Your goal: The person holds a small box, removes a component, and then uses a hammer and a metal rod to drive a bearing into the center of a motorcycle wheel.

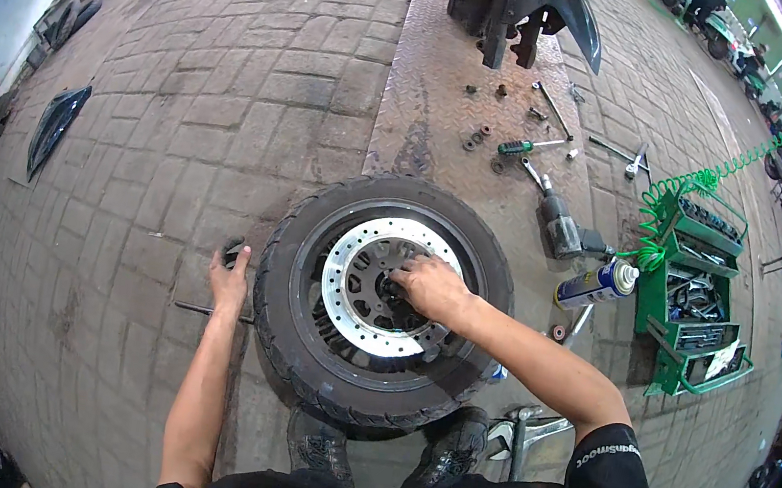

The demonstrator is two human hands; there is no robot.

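Note:
A tyred wheel (pixel 289 270) lies flat in front of me, with a silver brake disc (pixel 336 286) on top. My right hand (pixel 430 284) is at its hub, fingers curled on a dark centre part (pixel 390 288). Left of the tyre, my left hand (pixel 229 277) has a small dark part (pixel 233 248) between thumb and fingers; its exact shape is unclear. A thin metal bar (pixel 190 306) lies below that hand. My feet (pixel 315 446) are just below the wheel.
An impact wrench (pixel 562 222), spray can (pixel 593 287) and open green toolbox (pixel 700 295) stand or lie right. A metal plate (pixel 410 98) holds several tools beneath a dark vehicle part (pixel 540 12). A large wrench (pixel 534 433) lies bottom right. A black panel (pixel 58 131) lies left.

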